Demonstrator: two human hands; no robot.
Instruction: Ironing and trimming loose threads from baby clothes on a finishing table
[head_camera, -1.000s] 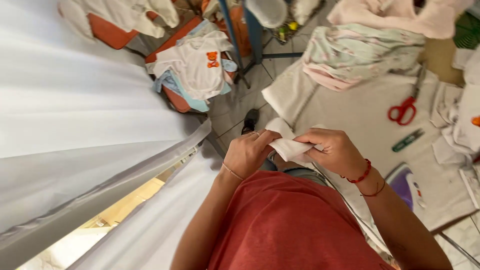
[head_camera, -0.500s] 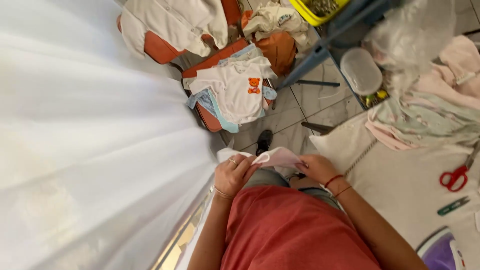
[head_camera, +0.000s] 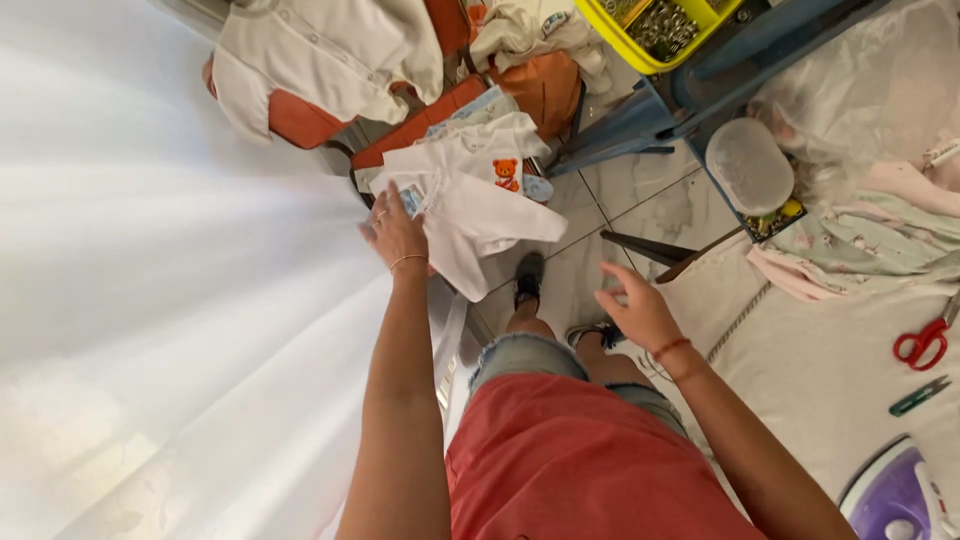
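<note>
1. The left hand (head_camera: 397, 232) lies flat, fingers spread, on a small white garment (head_camera: 470, 205) with a bear patch, on the far-left pile.
2. The right hand (head_camera: 638, 308) hovers loosely open and empty above the tiled floor (head_camera: 640, 205).
3. Red scissors (head_camera: 922, 343) lie on the surface (head_camera: 820, 370) at right.

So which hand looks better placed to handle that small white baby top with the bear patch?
The left hand: it already rests on the small white baby top with the bear patch. The right hand hangs open above the tiled floor, apart from it.
</note>
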